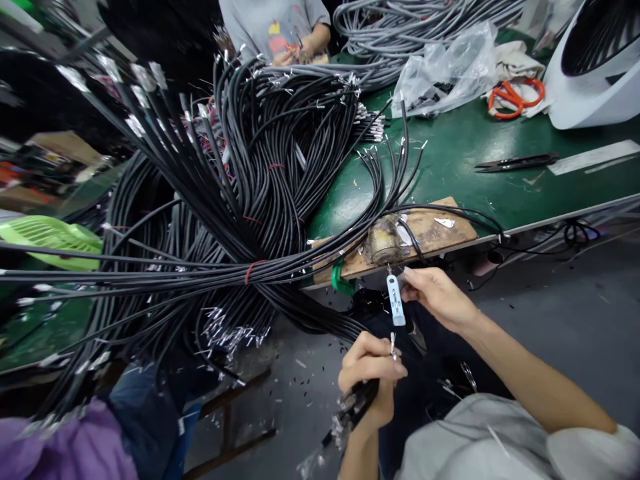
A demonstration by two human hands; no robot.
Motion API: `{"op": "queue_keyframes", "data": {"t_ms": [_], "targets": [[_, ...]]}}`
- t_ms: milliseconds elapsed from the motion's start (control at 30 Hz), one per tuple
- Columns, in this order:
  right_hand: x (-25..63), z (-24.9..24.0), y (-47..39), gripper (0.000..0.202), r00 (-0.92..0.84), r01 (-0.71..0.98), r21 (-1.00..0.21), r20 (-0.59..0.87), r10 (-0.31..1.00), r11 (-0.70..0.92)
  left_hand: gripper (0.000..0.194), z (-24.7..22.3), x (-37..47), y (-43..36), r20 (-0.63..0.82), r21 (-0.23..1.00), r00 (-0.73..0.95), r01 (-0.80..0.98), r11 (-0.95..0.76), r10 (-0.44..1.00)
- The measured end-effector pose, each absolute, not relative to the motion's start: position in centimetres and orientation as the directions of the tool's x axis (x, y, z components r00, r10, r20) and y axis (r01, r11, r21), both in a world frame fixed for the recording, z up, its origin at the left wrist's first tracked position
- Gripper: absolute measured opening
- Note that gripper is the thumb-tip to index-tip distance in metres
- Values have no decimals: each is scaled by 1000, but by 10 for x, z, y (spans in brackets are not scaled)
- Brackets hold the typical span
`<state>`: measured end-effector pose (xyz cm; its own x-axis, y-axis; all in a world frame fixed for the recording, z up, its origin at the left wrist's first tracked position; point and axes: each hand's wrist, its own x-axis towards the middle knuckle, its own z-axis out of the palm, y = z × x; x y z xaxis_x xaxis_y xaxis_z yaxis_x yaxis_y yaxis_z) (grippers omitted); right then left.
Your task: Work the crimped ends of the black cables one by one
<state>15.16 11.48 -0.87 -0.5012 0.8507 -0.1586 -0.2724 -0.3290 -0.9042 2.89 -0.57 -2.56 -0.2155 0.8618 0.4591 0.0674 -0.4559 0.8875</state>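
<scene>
My left hand (373, 373) is closed around a bundle of black cables (367, 400). One stripped silvery cable end (393, 343) sticks up between its thumb and forefinger. Just above that end, a light blue plastic piece (395, 300) with a slot hangs from the shaft of a small, worn motor (384, 241). My right hand (435, 293) is beside the blue piece, fingers pinched together; whatever they hold is too small to make out. The motor sits on a wooden board (445, 230) at the table edge, with a green clamp (342, 279) under it.
Heaps of black cables (280, 153) cover the left of the green table (450, 147). Orange-handled scissors (515, 99), black snips (517, 162), a plastic bag (445, 67) and a white fan (590, 73) lie to the right. One person (280, 33) works opposite; another's purple clothing (75, 447) shows lower left.
</scene>
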Motion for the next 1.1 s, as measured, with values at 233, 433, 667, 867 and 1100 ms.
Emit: {"op": "queue_keyframes", "data": {"t_ms": [233,433,667,867,1100], "targets": [[136,1,109,46,-579,-416,-782,-167,798,-465,11,-19,46,12,499,863,-354,121,-490,791],[134,-6,105,41,-619,-527,-639,-163,768,-561,11,-22,45,17,466,885,-281,138,-445,839],[147,-28,105,44,-668,-544,-524,-201,716,-655,11,-21,49,12,424,905,-321,105,-413,847],[176,-49,94,35,-596,-452,-718,-199,778,-529,5,-15,46,-1,394,916,-319,57,-397,862],[190,-18,73,10,-474,-68,-982,187,861,176,15,-20,27,-4,237,965,-144,152,-215,961]]}}
